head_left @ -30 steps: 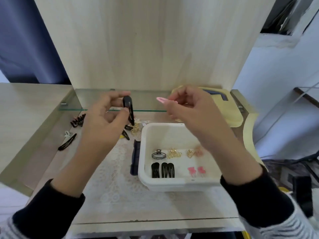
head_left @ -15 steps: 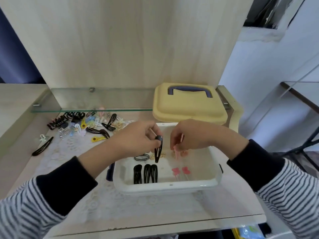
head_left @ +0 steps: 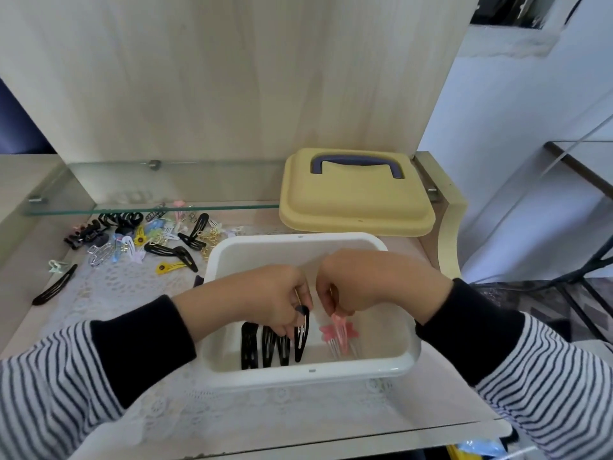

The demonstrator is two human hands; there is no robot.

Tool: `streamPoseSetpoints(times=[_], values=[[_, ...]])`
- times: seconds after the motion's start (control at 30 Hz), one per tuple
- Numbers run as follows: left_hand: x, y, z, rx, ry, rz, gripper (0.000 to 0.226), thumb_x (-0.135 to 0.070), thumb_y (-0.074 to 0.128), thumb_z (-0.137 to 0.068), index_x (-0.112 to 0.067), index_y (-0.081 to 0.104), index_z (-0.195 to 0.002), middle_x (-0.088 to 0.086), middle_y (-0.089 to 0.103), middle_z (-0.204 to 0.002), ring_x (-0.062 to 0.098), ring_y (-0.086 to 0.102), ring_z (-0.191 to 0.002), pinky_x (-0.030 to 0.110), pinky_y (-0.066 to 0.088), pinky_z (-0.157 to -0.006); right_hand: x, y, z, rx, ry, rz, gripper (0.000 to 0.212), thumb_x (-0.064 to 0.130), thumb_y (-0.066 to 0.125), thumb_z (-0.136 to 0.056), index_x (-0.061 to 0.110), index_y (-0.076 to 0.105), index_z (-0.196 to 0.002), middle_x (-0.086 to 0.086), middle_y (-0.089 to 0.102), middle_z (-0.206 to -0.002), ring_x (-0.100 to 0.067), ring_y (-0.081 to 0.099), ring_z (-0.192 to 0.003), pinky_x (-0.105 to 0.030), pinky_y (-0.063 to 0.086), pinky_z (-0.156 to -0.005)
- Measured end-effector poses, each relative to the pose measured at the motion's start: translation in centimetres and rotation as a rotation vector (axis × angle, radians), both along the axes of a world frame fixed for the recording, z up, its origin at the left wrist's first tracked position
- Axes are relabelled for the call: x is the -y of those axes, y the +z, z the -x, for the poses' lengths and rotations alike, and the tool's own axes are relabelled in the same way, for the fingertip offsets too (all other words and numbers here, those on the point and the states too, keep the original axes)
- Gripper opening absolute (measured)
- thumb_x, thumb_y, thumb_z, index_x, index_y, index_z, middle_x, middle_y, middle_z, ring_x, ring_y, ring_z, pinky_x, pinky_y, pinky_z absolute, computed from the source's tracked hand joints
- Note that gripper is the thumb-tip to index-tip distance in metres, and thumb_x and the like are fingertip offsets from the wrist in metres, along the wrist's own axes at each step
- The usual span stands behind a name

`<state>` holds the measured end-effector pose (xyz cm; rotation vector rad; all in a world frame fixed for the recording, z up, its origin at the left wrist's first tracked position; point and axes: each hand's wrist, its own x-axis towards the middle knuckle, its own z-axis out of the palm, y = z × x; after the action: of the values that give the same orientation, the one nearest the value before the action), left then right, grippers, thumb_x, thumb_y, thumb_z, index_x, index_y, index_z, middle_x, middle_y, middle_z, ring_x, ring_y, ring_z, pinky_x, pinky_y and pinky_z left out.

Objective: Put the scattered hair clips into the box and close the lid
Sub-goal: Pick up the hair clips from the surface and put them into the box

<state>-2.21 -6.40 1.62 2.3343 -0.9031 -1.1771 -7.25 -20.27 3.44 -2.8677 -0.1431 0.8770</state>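
Observation:
An open white box [head_left: 403, 365] stands on the table in front of me. Inside it, my left hand [head_left: 265, 302] pinches a black snap clip [head_left: 301, 335] by its top end, lowered beside a row of three black clips [head_left: 263, 346] on the box floor. My right hand [head_left: 361, 282] pinches a pink clip [head_left: 341, 330] over the pink bow clips [head_left: 326, 332] lying in the box. The yellow lid [head_left: 355, 200] with a blue handle lies behind the box. A scattered heap of hair clips [head_left: 156, 235] covers the table at the left.
A glass shelf [head_left: 99, 194] runs above the clip heap at the back. One long black clip [head_left: 54, 285] lies apart near the table's left edge. A lace mat [head_left: 132, 287] covers the tabletop. A wooden panel rises behind everything.
Both hands have come down from above the table into the box, bringing the black clip and the pink clip to the box floor. The camera has tilted down.

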Motion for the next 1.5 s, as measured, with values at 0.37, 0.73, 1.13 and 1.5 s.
streamPoseSetpoints(times=[0.37, 0.73, 1.13, 1.5], values=[[-0.3, -1.0, 0.1, 0.376, -0.132, -0.076, 0.018, -0.026, 0.072, -0.083, -0.026, 0.064, -0.100, -0.007, 0.066, -0.101, 0.010, 0.057, -0.088, 0.019, 0.040, -0.066, -0.4, -1.0, -0.2, -0.011, 0.022, 0.072, 0.023, -0.003, 0.065, -0.076, 0.011, 0.075, -0.090, -0.004, 0.073, -0.091, -0.021, 0.067, -0.085, -0.029, 0.051, -0.073], [-0.8, -1.0, -0.1, 0.475, -0.165, -0.102, 0.033, -0.033, 0.067, -0.087, -0.026, 0.064, -0.120, -0.009, 0.064, -0.107, 0.012, 0.055, -0.098, 0.024, 0.043, -0.085, -0.9, -0.4, 0.1, 0.032, 0.017, 0.140, 0.025, 0.004, 0.054, -0.088, 0.009, 0.068, -0.108, -0.006, 0.068, -0.111, -0.024, 0.063, -0.101, -0.030, 0.048, -0.082], [-4.0, 2.5, 0.2, 0.645, 0.026, 0.279, 0.018, -0.036, 0.049, -0.090, -0.040, 0.064, -0.099, -0.022, 0.060, -0.083, -0.001, 0.059, -0.092, 0.031, 0.050, -0.082, -0.7, 3.9, 1.2, 0.351, -0.219, -0.202, 0.017, 0.022, 0.055, -0.093, 0.018, 0.067, -0.104, 0.004, 0.064, -0.104, -0.014, 0.059, -0.093, -0.026, 0.049, -0.084], [-12.8, 0.6, -3.1, 0.909, 0.764, 0.898, 0.019, -0.018, 0.050, -0.090, -0.031, 0.060, -0.099, -0.010, 0.066, -0.098, 0.006, 0.062, -0.094, 0.031, 0.051, -0.086, -11.9, 4.6, 0.3, 1.071, -0.448, -0.827, 0.024, 0.009, 0.055, -0.088, 0.013, 0.060, -0.111, -0.001, 0.058, -0.102, -0.010, 0.057, -0.084, -0.024, 0.049, -0.078]])
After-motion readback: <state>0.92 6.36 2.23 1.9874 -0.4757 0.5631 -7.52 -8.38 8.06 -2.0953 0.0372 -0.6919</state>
